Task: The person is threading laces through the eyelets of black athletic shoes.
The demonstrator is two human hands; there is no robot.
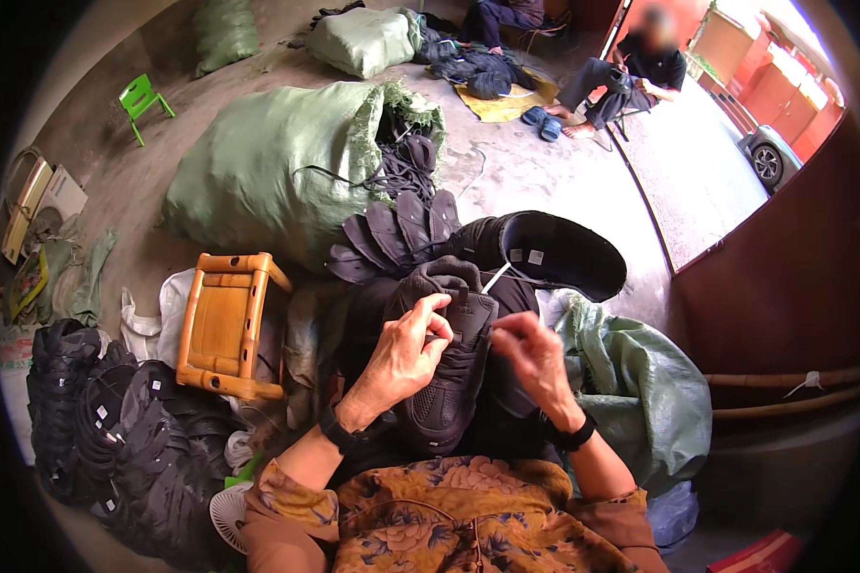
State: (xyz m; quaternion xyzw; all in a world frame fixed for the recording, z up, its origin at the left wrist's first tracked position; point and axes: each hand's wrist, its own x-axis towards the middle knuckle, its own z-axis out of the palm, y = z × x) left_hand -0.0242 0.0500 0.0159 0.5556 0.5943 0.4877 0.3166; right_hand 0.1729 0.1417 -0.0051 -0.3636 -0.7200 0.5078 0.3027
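A black lace-up shoe upper (440, 406) lies across my lap, its toe pointing toward me and its tongue (473, 310) standing up at the far end. My left hand (409, 355) is closed on its left edge beside the laces, thumb and forefinger curled in. Just right of the laces hovers my right hand (537, 358), fingers drawn together and slightly blurred by motion; whatever they pinch cannot be made out. A thin white strip (496, 277) sticks up behind the tongue. Beyond it lies a rounded black open piece (573, 250) with pale labels inside.
A bulging green woven sack (268, 172) spills black uppers (401, 229). A bamboo stool (225, 329) and heaped black uppers (124, 430) lie left. Green sheeting (640, 392) is at my right. Another person (645, 72) sits far right, near blue slippers (543, 122).
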